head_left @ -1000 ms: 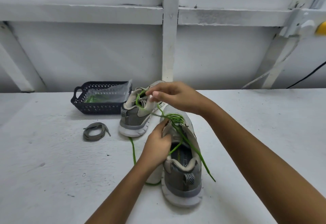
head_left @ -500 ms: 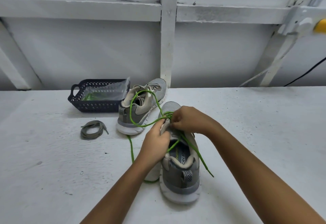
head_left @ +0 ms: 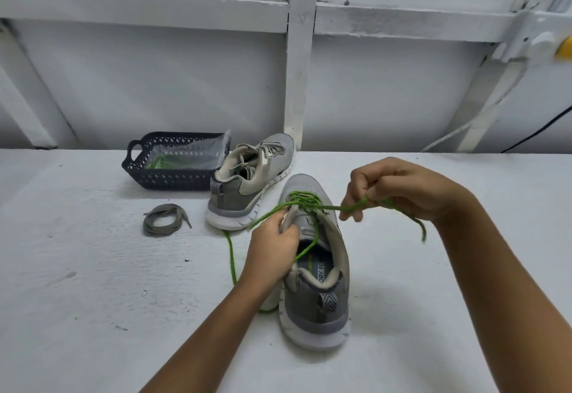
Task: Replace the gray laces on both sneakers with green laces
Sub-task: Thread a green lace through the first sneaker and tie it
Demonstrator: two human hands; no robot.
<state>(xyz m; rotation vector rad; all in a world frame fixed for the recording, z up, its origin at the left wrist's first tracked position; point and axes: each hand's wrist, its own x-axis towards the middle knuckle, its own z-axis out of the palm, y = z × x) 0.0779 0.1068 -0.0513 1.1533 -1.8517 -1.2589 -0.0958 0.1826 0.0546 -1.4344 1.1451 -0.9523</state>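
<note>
A grey sneaker stands near me, heel toward me, with a green lace crossed through its front eyelets. My left hand grips the left edge of its upper by the tongue. To the right of the shoe, my right hand pinches one green lace end and holds it taut; the tail hangs past my wrist. The other lace end trails on the table left of the shoe. Behind it stands a second grey sneaker that still wears its grey lace.
A loose grey lace lies coiled on the white table to the left. A dark basket at the back left holds a clear bag with green laces. A white wall with beams rises behind.
My right hand came down from above the far sneaker to the near shoe's eyelets, then pulled the green lace out to the right. The big loop over the far sneaker is gone.
</note>
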